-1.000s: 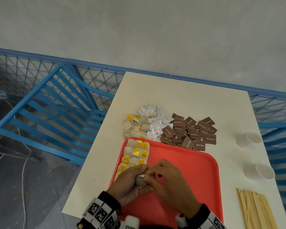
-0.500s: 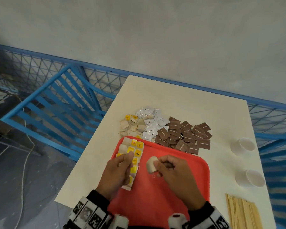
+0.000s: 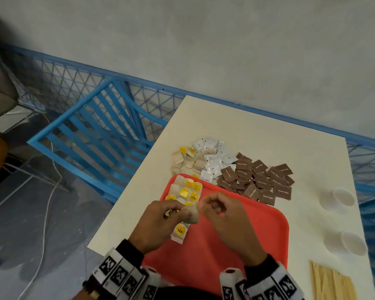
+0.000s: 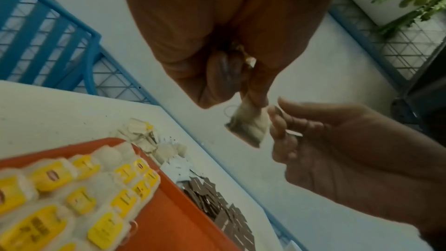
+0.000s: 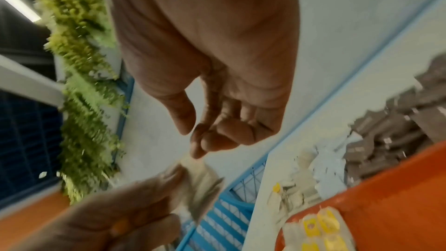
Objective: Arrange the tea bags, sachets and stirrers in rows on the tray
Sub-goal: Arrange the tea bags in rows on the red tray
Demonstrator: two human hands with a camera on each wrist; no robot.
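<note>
Pinching a tea bag [image 3: 192,215] — left hand [image 3: 160,221] — above tray [image 3: 258,234].

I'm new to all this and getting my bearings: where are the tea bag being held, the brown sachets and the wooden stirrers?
held tea bag [image 4: 248,127]: left wrist view, middle of the pouch.
brown sachets [image 3: 256,180]: head view, centre of the pile.
wooden stirrers [image 3: 331,282]: head view, middle of the bundle.

**Hidden, cropped and blurred**

The left hand [image 3: 160,226] covers the middle of the tea bag rows [image 3: 187,191] on the red tray [image 3: 258,234]. The stirrers [image 3: 331,284] run off the head view's bottom edge. The right-wrist view is motion-blurred; the held tea bag [image 5: 200,182] smears there.
</note>
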